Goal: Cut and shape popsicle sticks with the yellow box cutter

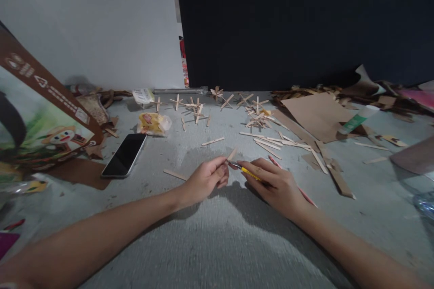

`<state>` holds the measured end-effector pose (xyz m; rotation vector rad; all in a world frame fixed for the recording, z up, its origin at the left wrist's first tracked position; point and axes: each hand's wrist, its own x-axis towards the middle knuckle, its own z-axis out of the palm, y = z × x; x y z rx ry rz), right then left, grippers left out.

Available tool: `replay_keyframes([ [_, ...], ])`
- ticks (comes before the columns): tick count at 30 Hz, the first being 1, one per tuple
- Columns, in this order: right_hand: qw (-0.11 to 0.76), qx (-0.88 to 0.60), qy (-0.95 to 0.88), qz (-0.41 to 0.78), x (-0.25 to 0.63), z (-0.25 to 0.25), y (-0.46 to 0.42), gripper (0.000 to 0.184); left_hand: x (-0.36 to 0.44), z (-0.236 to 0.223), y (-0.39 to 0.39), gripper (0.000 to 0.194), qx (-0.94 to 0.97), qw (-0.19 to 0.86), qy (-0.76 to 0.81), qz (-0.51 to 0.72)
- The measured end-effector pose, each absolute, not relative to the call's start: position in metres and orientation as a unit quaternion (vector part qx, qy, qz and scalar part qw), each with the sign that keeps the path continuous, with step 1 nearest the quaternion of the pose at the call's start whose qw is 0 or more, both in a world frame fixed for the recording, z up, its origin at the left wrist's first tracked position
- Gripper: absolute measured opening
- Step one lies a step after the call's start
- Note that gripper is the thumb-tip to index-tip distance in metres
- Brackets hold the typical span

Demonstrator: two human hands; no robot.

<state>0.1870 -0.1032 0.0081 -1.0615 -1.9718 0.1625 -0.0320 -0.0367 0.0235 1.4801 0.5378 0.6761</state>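
Observation:
Pinched in the fingers of my left hand (pixel 207 176) is a short piece of wooden craft stick (pixel 232 154), pointing up and away. My right hand (pixel 276 185) is closed round a yellow utility knife (pixel 251 174). Its metal blade end meets the stick close to my left fingertips. Under my right hand lies a red pencil-like stick (pixel 308 198), partly hidden. Another craft stick (pixel 175 174) rests on the grey table just left of my left hand.
Several loose craft sticks (pixel 267 141) and small crossed stick shapes (pixel 195 109) lie beyond my hands. A phone (pixel 125 156) and a printed bag (pixel 50 113) are at left. Cardboard (pixel 313 115), a glue stick (pixel 359 119) and a clear plastic object (pixel 423 203) are at right.

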Motion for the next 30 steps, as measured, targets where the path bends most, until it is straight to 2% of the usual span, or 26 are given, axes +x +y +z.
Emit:
replay_keyframes([
  [6, 0.432, -0.418, -0.798, 0.045, 0.187, 0.011, -0.106, 0.035, -0.031, 0.022, -0.035, 0.051, 0.650, 0.648, 0.258, 0.302],
  [11, 0.417, -0.471, -0.777, 0.004, 0.189, 0.003, -0.109, 0.035, -0.031, 0.021, -0.034, 0.053, 0.624, 0.657, 0.262, 0.333],
  [15, 0.404, -0.494, -0.770, 0.022, 0.188, 0.002, -0.109, 0.031, -0.031, 0.019, -0.033, 0.051, 0.622, 0.655, 0.260, 0.341],
  [21, 0.495, -0.567, -0.648, 0.116, 0.180, 0.017, -0.107, 0.022, -0.032, 0.023, -0.040, 0.041, 0.664, 0.633, 0.265, 0.297],
  [25, 0.503, -0.584, -0.598, 0.219, 0.174, 0.023, -0.104, 0.032, -0.033, 0.025, -0.044, 0.026, 0.754, 0.562, 0.254, 0.224],
  [30, 0.458, -0.587, -0.622, 0.241, 0.172, 0.022, -0.099, 0.030, -0.033, 0.022, -0.045, 0.013, 0.867, 0.353, 0.267, 0.230],
])
